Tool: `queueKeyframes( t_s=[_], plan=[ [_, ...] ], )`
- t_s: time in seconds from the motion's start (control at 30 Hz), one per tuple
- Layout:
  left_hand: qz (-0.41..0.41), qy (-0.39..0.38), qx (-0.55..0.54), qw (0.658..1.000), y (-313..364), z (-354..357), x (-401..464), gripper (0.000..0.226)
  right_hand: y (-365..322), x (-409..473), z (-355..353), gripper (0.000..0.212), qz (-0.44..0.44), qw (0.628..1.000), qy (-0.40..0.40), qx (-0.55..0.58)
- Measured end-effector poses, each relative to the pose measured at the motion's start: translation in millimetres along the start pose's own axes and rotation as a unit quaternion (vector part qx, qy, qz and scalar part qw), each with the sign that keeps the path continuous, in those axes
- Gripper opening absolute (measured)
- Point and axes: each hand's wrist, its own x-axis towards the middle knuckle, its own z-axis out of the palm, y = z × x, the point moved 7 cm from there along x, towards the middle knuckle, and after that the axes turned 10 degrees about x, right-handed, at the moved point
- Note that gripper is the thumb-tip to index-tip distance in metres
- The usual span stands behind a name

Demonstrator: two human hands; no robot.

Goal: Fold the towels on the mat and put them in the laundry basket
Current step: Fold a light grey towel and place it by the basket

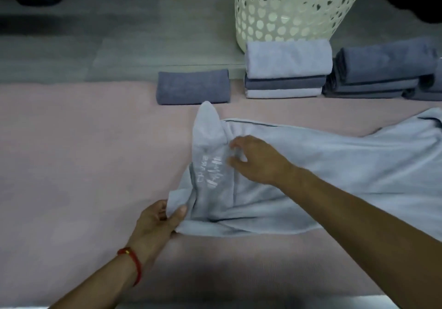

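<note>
A light blue towel (346, 165) lies rumpled across the pink mat (83, 165), stretching off to the right. My left hand (157, 220) pinches its near left corner between thumb and fingers. My right hand (253, 158) reaches over the towel's middle, its fingers curled around a fold of the fabric near the white printed lettering. A far corner of the towel sticks up in a peak. The cream perforated laundry basket (296, 7) stands beyond the mat.
A folded dark blue towel (192, 90) lies at the mat's far edge. A stack of folded towels (287, 69) sits before the basket, and another dark stack (382, 71) is at far right. Grey floor lies beyond.
</note>
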Motion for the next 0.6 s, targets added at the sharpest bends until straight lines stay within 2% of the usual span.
queueKeyframes(
  t_s=[0.1,0.17,0.27,0.3,0.37,0.43,0.47,0.5,0.53,0.6],
  plan=[
    [-0.011,0.027,-0.019,0.999,-15.0,-13.1,-6.4,0.014,-18.9,-57.0,57.3,0.075,-0.111,0.983,-0.104,-0.100],
    [-0.017,0.052,-0.055,0.997,-14.8,-18.7,-14.0,0.013,-20.4,-84.3,85.4,0.080,-0.150,0.964,-0.153,-0.161],
    [0.038,0.125,0.006,0.991,-1.2,-32.6,-34.3,0.005,-24.1,-107.3,103.0,0.048,-0.215,0.958,-0.118,-0.150],
    [0.043,0.148,0.031,0.988,-2.8,-36.7,-42.8,0.006,-25.4,-113.0,103.4,0.043,-0.221,0.962,-0.104,-0.125],
    [0.033,0.177,0.042,0.983,-15.7,-45.6,-56.5,0.006,-29.6,-120.1,101.6,0.035,-0.192,0.969,-0.138,-0.073],
    [0.021,0.165,0.097,0.981,-37.6,-53.0,-60.8,0.011,-28.5,-121.5,101.8,0.023,-0.117,0.955,-0.267,-0.062],
    [0.010,0.145,0.144,0.979,-47.2,-56.0,-61.5,0.013,-28.9,-118.8,99.2,0.024,-0.083,0.942,-0.320,-0.049],
    [0.000,0.128,0.181,0.975,-54.5,-58.1,-62.0,0.014,-32.8,-110.9,92.9,0.031,-0.063,0.938,-0.341,-0.024],
    [-0.007,0.115,0.211,0.971,-57.9,-59.9,-61.8,0.015,-36.9,-95.5,83.6,0.037,-0.056,0.944,-0.324,-0.002],
    [-0.009,0.089,0.240,0.967,-60.4,-57.9,-56.5,0.012,-44.8,-48.0,64.3,0.033,-0.078,0.974,-0.214,0.002]
  ],
)
